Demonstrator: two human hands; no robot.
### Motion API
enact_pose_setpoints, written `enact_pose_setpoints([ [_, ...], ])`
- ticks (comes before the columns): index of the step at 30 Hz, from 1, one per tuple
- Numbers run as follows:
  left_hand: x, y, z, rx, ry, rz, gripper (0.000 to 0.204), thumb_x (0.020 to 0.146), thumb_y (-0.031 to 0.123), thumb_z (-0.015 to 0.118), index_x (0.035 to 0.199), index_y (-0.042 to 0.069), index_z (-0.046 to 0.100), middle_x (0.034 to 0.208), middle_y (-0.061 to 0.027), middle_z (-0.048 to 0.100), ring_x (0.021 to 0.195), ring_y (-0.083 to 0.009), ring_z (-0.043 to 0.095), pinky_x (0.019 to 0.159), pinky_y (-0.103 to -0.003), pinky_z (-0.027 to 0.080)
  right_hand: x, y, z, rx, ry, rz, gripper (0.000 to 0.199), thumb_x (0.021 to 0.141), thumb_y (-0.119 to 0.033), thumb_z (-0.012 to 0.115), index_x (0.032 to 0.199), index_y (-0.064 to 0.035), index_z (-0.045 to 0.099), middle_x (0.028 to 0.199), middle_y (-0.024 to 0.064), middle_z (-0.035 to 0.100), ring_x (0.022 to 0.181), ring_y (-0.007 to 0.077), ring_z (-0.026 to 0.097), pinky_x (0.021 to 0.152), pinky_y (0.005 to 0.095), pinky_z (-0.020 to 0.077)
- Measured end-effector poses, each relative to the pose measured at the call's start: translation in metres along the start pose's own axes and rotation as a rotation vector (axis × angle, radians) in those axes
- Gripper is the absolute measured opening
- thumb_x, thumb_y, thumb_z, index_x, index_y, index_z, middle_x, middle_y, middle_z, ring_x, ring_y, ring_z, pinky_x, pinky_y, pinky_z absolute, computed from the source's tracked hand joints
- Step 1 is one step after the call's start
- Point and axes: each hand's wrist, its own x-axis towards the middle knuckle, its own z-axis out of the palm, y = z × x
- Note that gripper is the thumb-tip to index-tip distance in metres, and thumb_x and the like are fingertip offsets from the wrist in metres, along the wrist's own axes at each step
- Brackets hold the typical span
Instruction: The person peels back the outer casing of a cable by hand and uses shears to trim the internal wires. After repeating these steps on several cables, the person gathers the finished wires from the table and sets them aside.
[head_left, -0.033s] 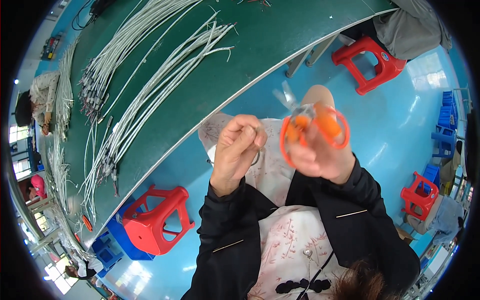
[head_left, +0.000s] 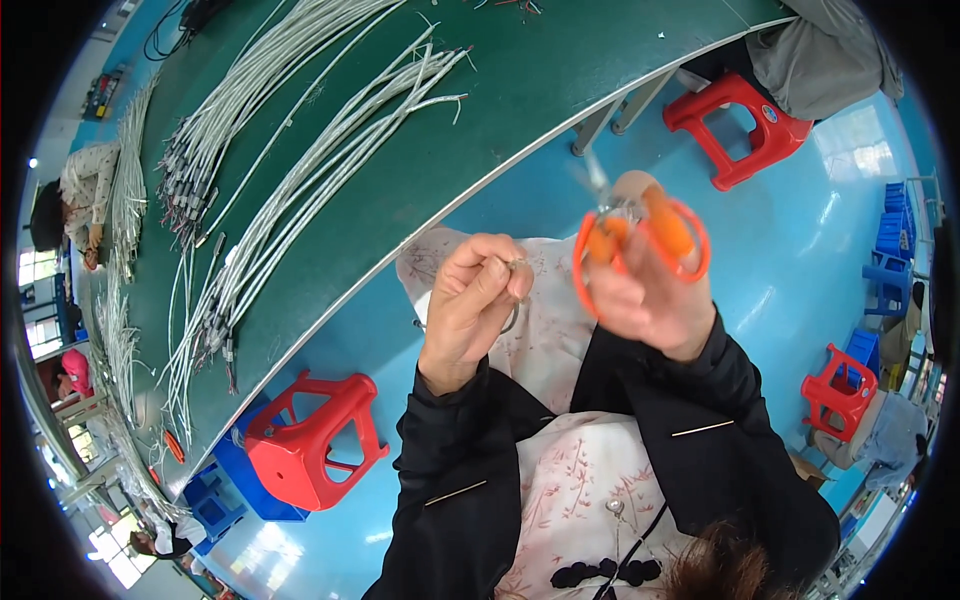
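Upper left of frame: on worktop [head_left: 560,90], bundled white cables [head_left: 265,75], some ends already frayed. Centre: left hand [head_left: 470,300], pinching seemingly a thin strand [head_left: 516,318], probably unfinished. Right of centre: orange-handled scissors [head_left: 628,208], gripped in right hand [head_left: 650,300], clear of strand.

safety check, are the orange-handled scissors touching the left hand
Apart: the head view shows patterned cloth between the orange-handled scissors and the left hand.
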Motion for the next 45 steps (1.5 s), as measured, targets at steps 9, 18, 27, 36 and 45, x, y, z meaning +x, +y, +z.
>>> enact_pose_setpoints([
  [9,0.015,-0.001,0.02,-0.001,0.175,-0.1,0.014,0.097,0.012,0.05,0.106,0.004,0.055,0.083,-0.006,0.057,0.07,-0.0111,0.045,0.064,-0.025,0.036,0.003,-0.01,-0.013,-0.563,0.181,-0.343,0.039,0.092,-0.04,0.052,0.092,-0.0007,0.055,0.063,0.0037,0.052,0.048,0.0124,0.05,0.041,0.022,0.036],
  [18,0.016,-0.008,0.043,0.11,0.299,-0.14,0.01,0.096,0.013,0.051,0.1,0.004,0.054,0.087,-0.0058,0.056,0.079,-0.0131,0.049,0.076,-0.029,0.04,0.034,-0.093,0.004,-1.871,0.662,-0.939,0.029,0.082,-0.026,0.063,0.094,0.0007,0.059,0.062,0.0118,0.06,0.051,0.0255,0.059,0.045,0.0327,0.0445],
  [27,0.009,0.007,0.057,0.122,0.257,-0.092,0.01,0.093,0.013,0.055,0.099,0.005,0.054,0.098,-0.0048,0.053,0.093,-0.014,0.051,0.091,-0.034,0.04,0.131,-0.171,0.0,-2.822,0.507,-0.787,0.016,0.071,-0.02,0.065,0.076,-0.0049,0.061,0.066,0.0123,0.061,0.062,0.0303,0.062,0.057,0.0378,0.0507],
  [36,0.038,0.004,0.054,0.018,0.322,0.075,0.014,0.094,0.009,0.051,0.107,0.004,0.054,0.117,-0.0085,0.054,0.107,-0.0164,0.05,0.1,-0.039,0.036,0.042,-0.078,0.027,-1.195,0.33,-0.58,0.016,0.089,-0.008,0.056,0.099,0.0025,0.062,0.084,0.0079,0.066,0.065,0.0135,0.061,0.052,0.0231,0.0457],
  [45,0.038,-0.002,0.044,-0.117,0.288,-0.001,0.017,0.096,0.015,0.051,0.108,0.004,0.054,0.115,-0.0072,0.053,0.1,-0.0151,0.052,0.093,-0.035,0.04,0.047,-0.011,0.012,-0.816,0.225,-0.383,0.017,0.089,-0.003,0.057,0.104,0.0049,0.059,0.081,0.0062,0.064,0.058,0.0123,0.059,0.047,0.0209,0.0432],
])
